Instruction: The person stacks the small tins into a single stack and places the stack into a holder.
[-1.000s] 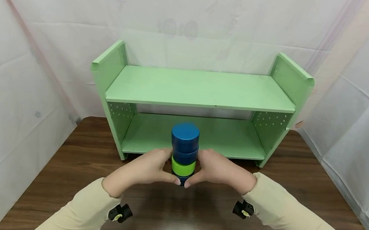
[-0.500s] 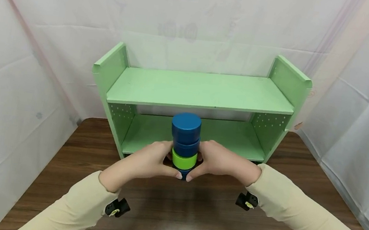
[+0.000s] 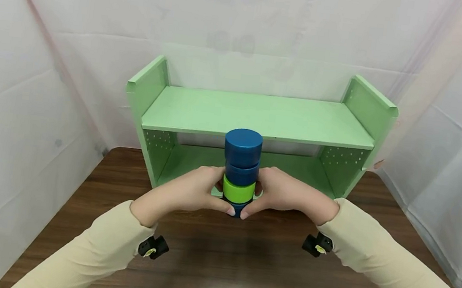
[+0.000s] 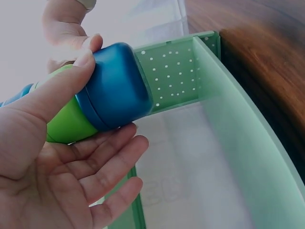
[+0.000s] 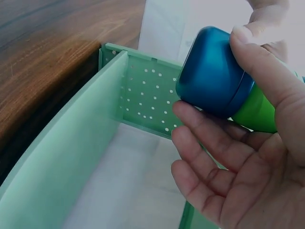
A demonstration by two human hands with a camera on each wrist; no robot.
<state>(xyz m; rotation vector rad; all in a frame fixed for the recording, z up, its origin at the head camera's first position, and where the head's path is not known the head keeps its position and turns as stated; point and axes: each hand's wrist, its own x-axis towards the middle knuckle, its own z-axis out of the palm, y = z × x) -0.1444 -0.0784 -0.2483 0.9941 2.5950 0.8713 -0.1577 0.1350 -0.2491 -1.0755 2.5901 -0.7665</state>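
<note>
A blue bottle-like cylinder with a bright green band (image 3: 243, 148) stands upright between both hands, in front of the green shelf. My left hand (image 3: 195, 188) grips its lower part from the left, with the thumb on the near side. From the right, my right hand (image 3: 287, 192) grips the same part, and the two thumb tips almost meet. The blue base (image 4: 116, 86) shows in the left wrist view, raised with nothing touching its underside. In the right wrist view the thumb presses on the base (image 5: 214, 71) and the lower fingers spread loosely.
A green two-tier shelf (image 3: 256, 116) with perforated side panels (image 4: 171, 71) stands at the back of the dark wooden table (image 3: 199, 265). White patterned sheeting (image 3: 246, 16) hangs behind it and at both sides. Small black cameras (image 3: 153, 247) sit on the cuffs.
Both hands have lifted the blue bottle-like cylinder, moving it up and forward, so its top now overlaps the upper shelf's front edge. The grip looks the same. The head view has shifted slightly.
</note>
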